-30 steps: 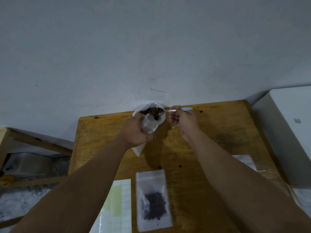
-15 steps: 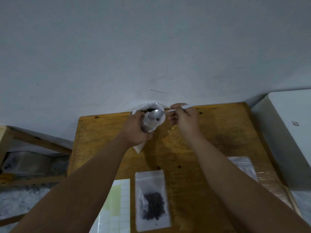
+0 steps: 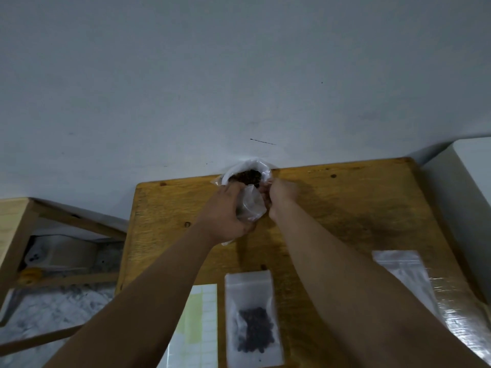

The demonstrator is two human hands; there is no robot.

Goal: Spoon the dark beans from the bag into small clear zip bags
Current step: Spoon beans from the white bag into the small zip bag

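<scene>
gripping a small zip bag (image 3: 251, 205) in my left hand (image 3: 225, 213); right hand (image 3: 277, 197) at the bean bag (image 3: 247, 172), its grasp unclear.

We see a honey-yellow wooden table (image 3: 345, 208) with dark knots, against a plain grey-white wall (image 3: 239, 75). At the far edge, brown beans (image 3: 248, 176) fill a clear whitish bag (image 3: 255, 166). Near us, black beans show in a clear zip bag (image 3: 252, 314); left of it, a white-and-pale-yellow grid sheet (image 3: 196, 328).
</scene>
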